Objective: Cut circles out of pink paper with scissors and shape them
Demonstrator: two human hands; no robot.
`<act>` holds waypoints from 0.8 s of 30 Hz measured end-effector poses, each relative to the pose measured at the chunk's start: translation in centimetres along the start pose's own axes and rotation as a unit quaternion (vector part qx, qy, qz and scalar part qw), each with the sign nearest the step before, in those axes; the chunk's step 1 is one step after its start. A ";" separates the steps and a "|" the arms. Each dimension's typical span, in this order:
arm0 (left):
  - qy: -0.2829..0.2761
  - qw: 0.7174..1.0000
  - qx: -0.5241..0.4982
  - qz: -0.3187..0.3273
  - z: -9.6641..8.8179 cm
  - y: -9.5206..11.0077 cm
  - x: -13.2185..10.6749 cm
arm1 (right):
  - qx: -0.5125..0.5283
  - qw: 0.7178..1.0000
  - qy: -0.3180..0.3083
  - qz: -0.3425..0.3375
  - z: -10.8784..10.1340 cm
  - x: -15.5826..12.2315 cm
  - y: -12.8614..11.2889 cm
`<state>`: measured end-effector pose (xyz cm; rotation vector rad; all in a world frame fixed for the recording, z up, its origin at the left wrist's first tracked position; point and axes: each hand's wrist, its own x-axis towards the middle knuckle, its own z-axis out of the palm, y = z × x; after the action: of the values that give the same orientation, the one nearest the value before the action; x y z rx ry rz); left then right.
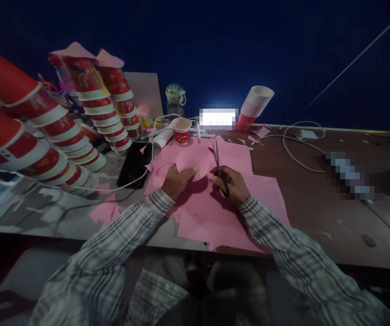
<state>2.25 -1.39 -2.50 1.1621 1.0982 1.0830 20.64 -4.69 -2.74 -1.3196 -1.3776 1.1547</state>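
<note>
My left hand (178, 181) pinches the near left edge of a round pink paper disc (195, 157), its thumb lying on top. Just right of the disc, my right hand (230, 183) is closed around the dark handles of a pair of scissors (217, 158). The blades point away from me and stand slightly apart. Beneath both hands lie overlapping sheets of pink paper (263, 199). A red paper cup (182, 131) with a white rim stands upright beyond the disc.
Tall stacks of red paper cups (103, 111) lean at the left, some topped with pink paper cones. More nested cups (254, 106) tilt at the back right. A black phone (134, 165), a lidded bottle (175, 99), white cables (285, 140) and pink scraps (105, 208) lie about.
</note>
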 end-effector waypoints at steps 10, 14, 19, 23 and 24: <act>0.024 0.999 0.033 0.014 0.0 0.5 0.0 | -0.006 0.997 -0.067 0.047 0.2 -0.1 -0.5; 0.017 0.998 0.065 0.006 0.0 0.5 0.0 | 0.010 0.996 -0.068 0.056 0.3 -0.1 -0.5; 0.006 0.998 0.065 0.013 0.2 0.6 -0.1 | 0.008 0.996 -0.071 0.056 0.3 -0.2 -0.7; 0.007 0.998 0.061 0.014 0.2 0.7 -0.2 | 0.005 0.996 -0.072 0.055 0.3 -0.2 -0.9; 0.007 0.998 0.061 0.014 0.2 0.6 -0.2 | 0.007 0.996 -0.073 0.055 0.3 -0.1 -0.9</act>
<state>2.42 -1.52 -1.85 1.2695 1.1762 1.0591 20.15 -4.86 -1.91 -1.3366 -1.4128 1.3550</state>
